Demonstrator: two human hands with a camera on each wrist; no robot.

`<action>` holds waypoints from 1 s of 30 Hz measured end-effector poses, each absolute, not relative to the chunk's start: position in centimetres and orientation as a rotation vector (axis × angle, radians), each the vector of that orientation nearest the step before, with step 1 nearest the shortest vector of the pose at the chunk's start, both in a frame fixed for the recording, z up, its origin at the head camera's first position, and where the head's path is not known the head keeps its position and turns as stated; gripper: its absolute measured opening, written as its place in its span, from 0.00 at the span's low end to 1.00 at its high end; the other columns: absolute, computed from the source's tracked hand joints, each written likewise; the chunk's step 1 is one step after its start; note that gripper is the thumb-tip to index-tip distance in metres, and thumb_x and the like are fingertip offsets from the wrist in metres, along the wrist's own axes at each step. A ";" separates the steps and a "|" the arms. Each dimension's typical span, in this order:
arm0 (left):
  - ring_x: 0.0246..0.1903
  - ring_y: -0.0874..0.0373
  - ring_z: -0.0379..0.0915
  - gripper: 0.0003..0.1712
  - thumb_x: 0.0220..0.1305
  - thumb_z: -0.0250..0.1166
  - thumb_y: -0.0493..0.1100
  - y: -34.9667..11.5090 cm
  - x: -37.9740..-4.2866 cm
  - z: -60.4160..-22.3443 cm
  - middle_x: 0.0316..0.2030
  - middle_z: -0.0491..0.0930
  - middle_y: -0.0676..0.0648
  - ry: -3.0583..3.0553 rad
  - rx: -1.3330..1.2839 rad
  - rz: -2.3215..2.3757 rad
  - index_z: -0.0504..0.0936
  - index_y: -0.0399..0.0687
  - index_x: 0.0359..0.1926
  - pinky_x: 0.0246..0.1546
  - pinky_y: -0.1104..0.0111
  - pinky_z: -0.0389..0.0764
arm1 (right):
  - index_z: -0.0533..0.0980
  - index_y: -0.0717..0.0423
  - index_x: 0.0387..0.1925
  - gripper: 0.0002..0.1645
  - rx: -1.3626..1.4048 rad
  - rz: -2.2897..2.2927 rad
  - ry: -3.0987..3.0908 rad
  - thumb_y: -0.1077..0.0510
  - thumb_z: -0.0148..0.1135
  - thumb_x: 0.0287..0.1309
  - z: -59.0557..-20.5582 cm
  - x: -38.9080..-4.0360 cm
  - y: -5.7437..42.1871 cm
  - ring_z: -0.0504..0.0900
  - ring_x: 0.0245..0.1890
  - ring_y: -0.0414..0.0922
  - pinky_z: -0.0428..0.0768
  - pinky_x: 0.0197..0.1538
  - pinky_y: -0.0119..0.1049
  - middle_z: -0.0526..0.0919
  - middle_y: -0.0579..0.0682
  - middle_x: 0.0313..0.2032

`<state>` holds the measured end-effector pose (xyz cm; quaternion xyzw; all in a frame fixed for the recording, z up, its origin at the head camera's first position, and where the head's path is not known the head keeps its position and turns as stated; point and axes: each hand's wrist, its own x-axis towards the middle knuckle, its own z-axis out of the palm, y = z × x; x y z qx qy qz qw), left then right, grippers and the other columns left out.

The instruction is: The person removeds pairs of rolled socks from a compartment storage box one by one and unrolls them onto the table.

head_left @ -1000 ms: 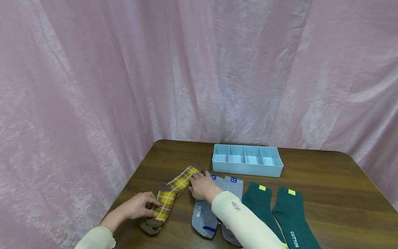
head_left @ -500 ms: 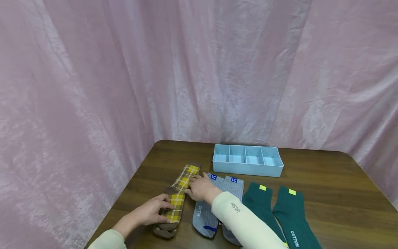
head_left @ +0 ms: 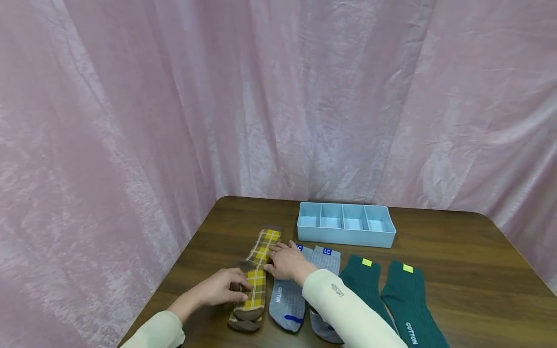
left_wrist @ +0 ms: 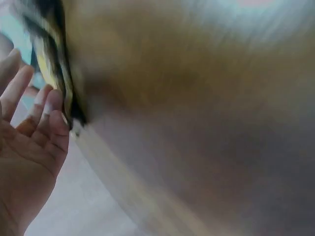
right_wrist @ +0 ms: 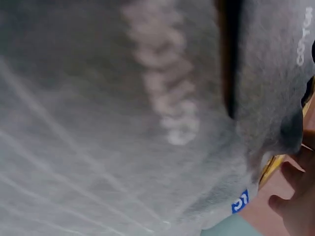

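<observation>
Two yellow-and-brown plaid socks (head_left: pixel 257 285) lie overlapped on the left half of the table, the top one offset from the one beneath. My left hand (head_left: pixel 219 288) is at their left edge, fingertips touching the fabric; in the left wrist view this hand (left_wrist: pixel 29 152) has loosely bent, spread fingers against the socks' side. Over the upper part of a grey sock (head_left: pixel 285 307) reaches my right hand (head_left: pixel 288 262), its fingertips at the plaid socks' right edge. The right wrist view shows part of this hand (right_wrist: pixel 300 196) beside grey knit close to the camera.
A second grey sock (head_left: pixel 327 263) lies to the right, partly under my right sleeve. Further right are two green socks (head_left: pixel 361 275) with yellow labels. Behind them stands a light blue divided box (head_left: pixel 348 236) on the wooden table (head_left: pixel 470 270). A pink curtain (head_left: pixel 278 96) hangs behind.
The plaid socks have shifted right and turned straighter, now close beside the grey sock. My left hand has moved right with them; my right hand has stayed near the same place.
</observation>
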<state>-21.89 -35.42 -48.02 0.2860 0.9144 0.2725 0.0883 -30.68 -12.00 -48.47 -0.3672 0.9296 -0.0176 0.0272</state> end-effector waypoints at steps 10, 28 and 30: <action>0.48 0.50 0.77 0.20 0.67 0.67 0.48 -36.1 -31.6 -46.3 0.47 0.78 0.48 2.930 0.300 0.885 0.83 0.44 0.56 0.47 0.54 0.79 | 0.78 0.47 0.60 0.26 -1.508 -0.426 2.759 0.40 0.60 0.67 -47.8 -25.3 -9.4 0.72 0.64 0.44 0.65 0.66 0.54 0.76 0.47 0.63; 0.62 0.38 0.66 0.25 0.64 0.69 0.50 -37.4 -36.0 -48.2 0.63 0.71 0.36 2.911 0.079 0.785 0.82 0.43 0.58 0.59 0.46 0.70 | 0.85 0.39 0.48 0.13 -1.769 -0.392 2.653 0.44 0.63 0.66 -48.6 -21.3 -11.1 0.77 0.55 0.36 0.71 0.59 0.41 0.81 0.38 0.54; 0.65 0.36 0.61 0.22 0.64 0.70 0.48 -37.2 -35.9 -48.2 0.66 0.67 0.34 2.914 0.102 0.758 0.83 0.44 0.56 0.62 0.45 0.66 | 0.86 0.38 0.47 0.12 -1.736 -0.412 2.638 0.44 0.62 0.66 -48.6 -21.3 -11.1 0.76 0.55 0.35 0.71 0.60 0.41 0.81 0.38 0.54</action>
